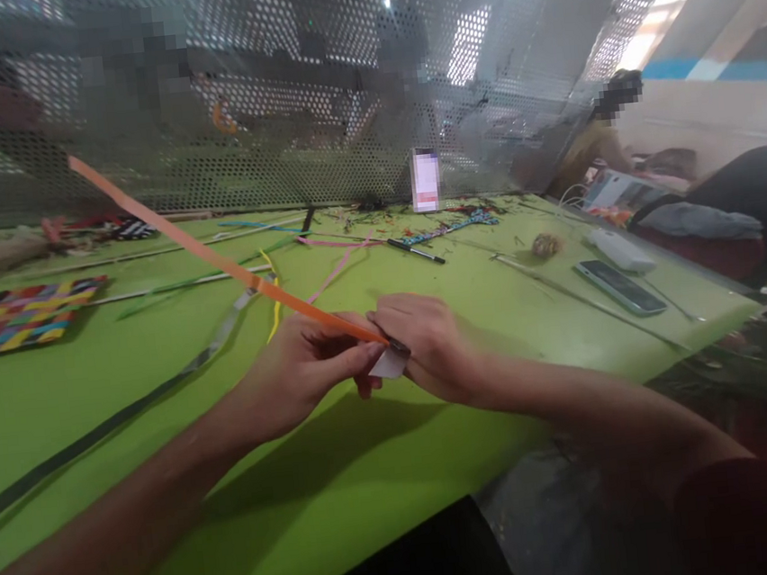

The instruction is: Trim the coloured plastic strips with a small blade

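My left hand point(315, 357) is closed, its thumb and fingers pinching a long flat orange strip point(218, 258). From the pinch the strip slants up and away to the left, its far end in the air. Right against it, my right hand point(433, 341) has its fingers curled in at the strip's near end. A small white piece point(389, 365) and a small dark piece point(398, 347) show between the hands; what exactly the right fingers grip is hidden. Both hands are above the green table point(401, 467).
A colourful woven piece point(26, 313) and a dark strip point(99, 432) lie left. Behind my hands are a yellow strip point(275, 307), pink strips point(341, 269) and a pen point(415, 250). A phone point(619, 286) and white box point(619, 250) lie right. A perforated panel point(312, 104) stands behind.
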{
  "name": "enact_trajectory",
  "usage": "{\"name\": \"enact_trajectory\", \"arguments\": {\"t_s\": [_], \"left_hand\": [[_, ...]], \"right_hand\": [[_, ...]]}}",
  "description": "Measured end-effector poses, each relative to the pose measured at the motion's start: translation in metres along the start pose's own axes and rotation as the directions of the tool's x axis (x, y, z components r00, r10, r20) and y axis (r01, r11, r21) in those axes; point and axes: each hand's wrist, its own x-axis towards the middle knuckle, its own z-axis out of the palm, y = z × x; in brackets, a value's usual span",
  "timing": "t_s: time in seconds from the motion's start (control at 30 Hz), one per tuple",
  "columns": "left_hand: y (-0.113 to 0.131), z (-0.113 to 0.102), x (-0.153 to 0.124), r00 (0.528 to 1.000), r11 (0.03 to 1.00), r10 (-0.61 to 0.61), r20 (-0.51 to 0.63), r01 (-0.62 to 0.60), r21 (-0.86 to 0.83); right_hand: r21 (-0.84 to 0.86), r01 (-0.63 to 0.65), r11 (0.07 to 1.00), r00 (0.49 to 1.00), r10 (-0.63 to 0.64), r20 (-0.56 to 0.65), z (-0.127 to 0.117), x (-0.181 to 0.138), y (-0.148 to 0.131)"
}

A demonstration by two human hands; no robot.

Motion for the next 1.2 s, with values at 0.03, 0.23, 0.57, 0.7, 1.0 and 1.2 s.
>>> {"name": "enact_trajectory", "arguments": {"t_s": [0.03, 0.23, 0.57, 0.7, 1.0, 1.2], "left_hand": [[0.0003, 0.0004, -0.0002, 1.0, 1.0, -0.006, -0.003, 0.006, -0.003], [0.0019, 0.0019, 0.0005, 1.0, 1.0, -0.023, -0.001, 0.023, -0.005], [0.0008, 0.0024, 0.0009, 1.0, 0.999, -0.027, -0.009, 0.027, 0.024], [0.0013, 0.0023, 0.001, 0.999, 0.997, -0.038, -0.001, 0.038, 0.061], [-0.0066, 0.0014, 0.0001, 1.0, 0.998, -0.011, -0.001, 0.011, 0.064], [-0.0052, 0.0009, 0.0005, 0.999, 0.995, -0.047, -0.003, 0.047, 0.089]], "right_hand": [[0.006, 0.001, 1.0, 1.0, -0.001, -0.006, 0.0002, 0.0003, -0.0002], [0.022, 0.005, 1.0, 1.0, -0.005, -0.004, 0.0014, 0.0009, -0.0006], [0.08, -0.028, 0.996, 0.999, 0.025, 0.045, -0.0003, -0.0003, 0.0002], [0.102, -0.049, 0.994, 0.998, 0.044, 0.055, -0.0008, -0.0004, -0.0011], [0.132, -0.064, 0.989, 0.995, 0.053, 0.087, -0.0006, -0.0006, -0.0004], [0.129, -0.08, 0.988, 0.993, 0.068, 0.099, 0.0002, -0.0016, 0.0]]}}
